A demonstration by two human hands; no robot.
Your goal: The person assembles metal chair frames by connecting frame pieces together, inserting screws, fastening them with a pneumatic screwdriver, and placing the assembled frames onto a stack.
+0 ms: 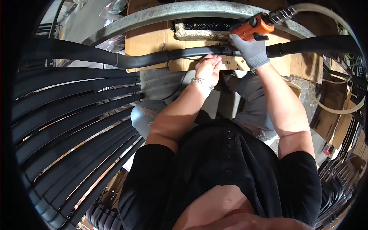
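A long black bar point(147, 59) with a joint near its middle lies across the cardboard-covered bench. My right hand point(249, 50), in a grey glove, is wrapped round an orange air tool point(253, 27), with its tip by the bar's joint. A coiled fitting and a pale hose point(326, 13) run from the tool. My bare left hand point(209, 66), with a bracelet at the wrist, is closed at the near edge of the bar, left of the tool; what its fingers hold is too small to make out.
Behind the bar sits a tray point(199, 35) of small dark parts. A curved metal rail point(168, 12) arches over the cardboard point(147, 38). Many black bars point(76, 96) are stacked at the left. More dark parts point(335, 195) and cardboard pieces are at the right.
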